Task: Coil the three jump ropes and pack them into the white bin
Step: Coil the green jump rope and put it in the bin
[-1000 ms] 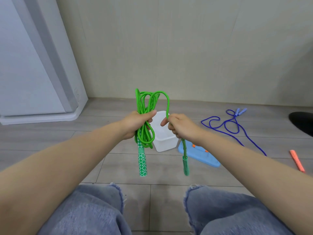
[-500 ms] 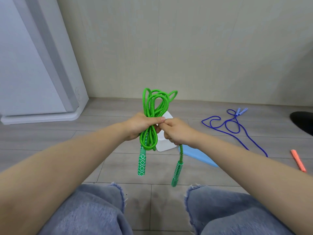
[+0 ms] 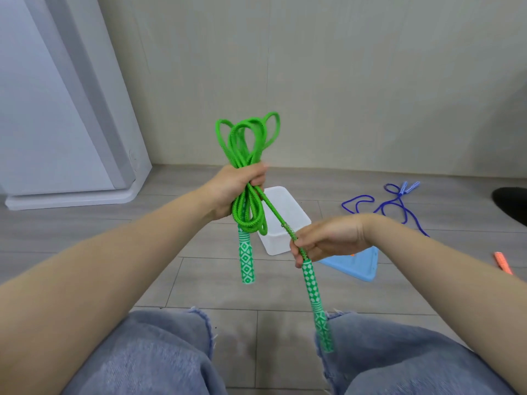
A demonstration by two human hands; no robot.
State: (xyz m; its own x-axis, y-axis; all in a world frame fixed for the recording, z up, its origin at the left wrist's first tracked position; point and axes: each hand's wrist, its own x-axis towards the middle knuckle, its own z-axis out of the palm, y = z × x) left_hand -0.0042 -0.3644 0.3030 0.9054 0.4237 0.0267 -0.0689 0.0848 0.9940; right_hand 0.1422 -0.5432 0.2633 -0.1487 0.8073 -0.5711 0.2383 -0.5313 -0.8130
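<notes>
Hands (image 3: pixel 236 189) gripping green jump rope (image 3: pixel 251 155)

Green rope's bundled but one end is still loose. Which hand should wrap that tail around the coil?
Right. The right hand already pinches the free end just above its handle, while the left hand grips the green rope bundle and should hold it steady.

Your forearms are bare, with no sleeves reaching them, and your left hand (image 3: pixel 232 189) and right hand (image 3: pixel 328 238) wear no gloves, rings or watch. You wear light blue denim jeans (image 3: pixel 148 354), faded and frayed to ragged edges at both knees.
</notes>
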